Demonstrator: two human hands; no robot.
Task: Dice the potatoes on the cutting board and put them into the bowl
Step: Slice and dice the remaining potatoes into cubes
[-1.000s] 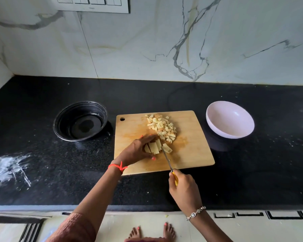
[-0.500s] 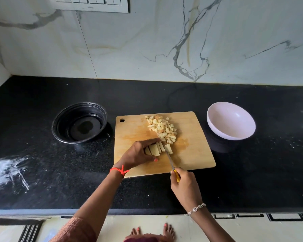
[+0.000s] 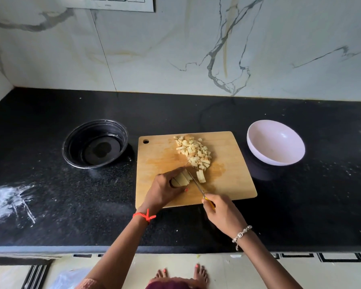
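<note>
Knife [image 3: 196, 184] now further into potato strips [image 3: 181, 180], left fingers [image 3: 173, 172] round them, right fingers [image 3: 218, 200] round its handle [image 3: 210, 202].

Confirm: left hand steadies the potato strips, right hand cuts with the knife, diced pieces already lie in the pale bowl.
Wrong on one count: the head view shows the diced pieces heaped on the cutting board; the pale bowl is empty.

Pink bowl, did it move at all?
No. The pink bowl still sits just right of the cutting board, same gap as before.
</note>
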